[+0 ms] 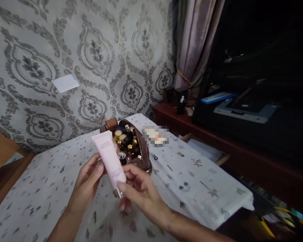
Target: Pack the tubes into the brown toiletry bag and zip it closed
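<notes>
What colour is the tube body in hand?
The tube is pale pink; it shows best in the head view, the only one here.

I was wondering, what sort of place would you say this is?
Most likely a room in a home: there is ornate patterned wallpaper, a tied-back curtain, and a leaf-printed cloth beneath the open bag.
</notes>
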Demonstrator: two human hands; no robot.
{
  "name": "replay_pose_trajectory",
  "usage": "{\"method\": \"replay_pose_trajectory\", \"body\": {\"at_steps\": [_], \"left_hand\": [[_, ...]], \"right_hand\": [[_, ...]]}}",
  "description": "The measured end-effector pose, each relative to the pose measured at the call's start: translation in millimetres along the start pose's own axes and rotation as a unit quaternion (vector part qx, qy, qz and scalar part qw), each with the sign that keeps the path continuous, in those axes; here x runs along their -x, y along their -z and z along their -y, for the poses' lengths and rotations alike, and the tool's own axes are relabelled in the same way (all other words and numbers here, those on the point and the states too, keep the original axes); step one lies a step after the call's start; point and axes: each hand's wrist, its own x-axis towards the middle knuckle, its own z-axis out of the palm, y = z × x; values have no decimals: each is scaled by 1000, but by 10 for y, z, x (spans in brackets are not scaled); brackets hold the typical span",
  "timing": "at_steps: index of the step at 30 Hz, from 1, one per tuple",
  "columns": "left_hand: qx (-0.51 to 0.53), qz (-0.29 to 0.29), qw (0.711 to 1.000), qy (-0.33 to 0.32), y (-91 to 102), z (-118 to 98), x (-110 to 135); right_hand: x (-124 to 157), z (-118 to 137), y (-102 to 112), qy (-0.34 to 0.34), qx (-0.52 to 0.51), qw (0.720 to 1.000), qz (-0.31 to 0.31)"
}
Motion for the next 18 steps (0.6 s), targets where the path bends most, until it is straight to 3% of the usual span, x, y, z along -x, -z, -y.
{"method": "replay_pose_trajectory", "body": {"at_steps": [4,9,18], "left_hand": [[-71,-8,997,-42,50,-65,-122],[-143,-48,985,-80,199,-41,-246],[-227,-89,967,-76,331,129,-409]], "right_hand": [[-38,399,153,49,80,992,-83],[-172,828,398,113,206,958,-163],[-344,1006,676,162,286,925,-190]]}}
